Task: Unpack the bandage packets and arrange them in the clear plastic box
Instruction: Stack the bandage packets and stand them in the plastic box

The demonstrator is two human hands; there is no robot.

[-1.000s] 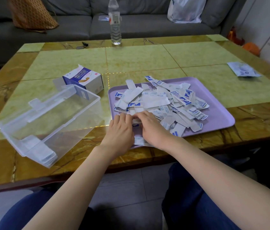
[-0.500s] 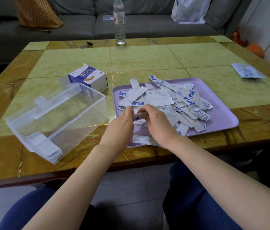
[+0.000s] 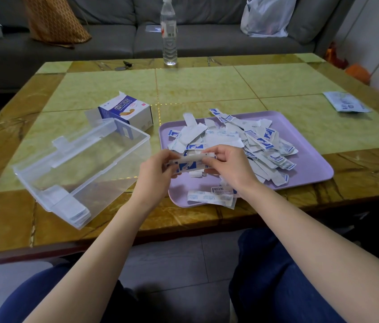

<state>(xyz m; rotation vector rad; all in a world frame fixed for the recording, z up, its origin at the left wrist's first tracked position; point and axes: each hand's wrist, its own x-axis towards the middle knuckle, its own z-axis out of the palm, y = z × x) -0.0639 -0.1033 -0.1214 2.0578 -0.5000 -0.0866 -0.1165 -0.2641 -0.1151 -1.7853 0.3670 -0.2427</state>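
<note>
Pinching the ends of the bandage stack [image 3: 191,161], left hand [image 3: 158,174] and right hand [image 3: 229,167] hold it crosswise; box [image 3: 95,159] lies left, nearer left hand.

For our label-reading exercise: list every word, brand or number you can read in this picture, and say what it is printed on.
"创口贴", as far as it can be made out: on the packet at the near edge of the tray.
Blue print on the box: too blurred.
Print on the bottle label: too blurred.
Print on the leaflet and the pile of packets: too small.
</note>
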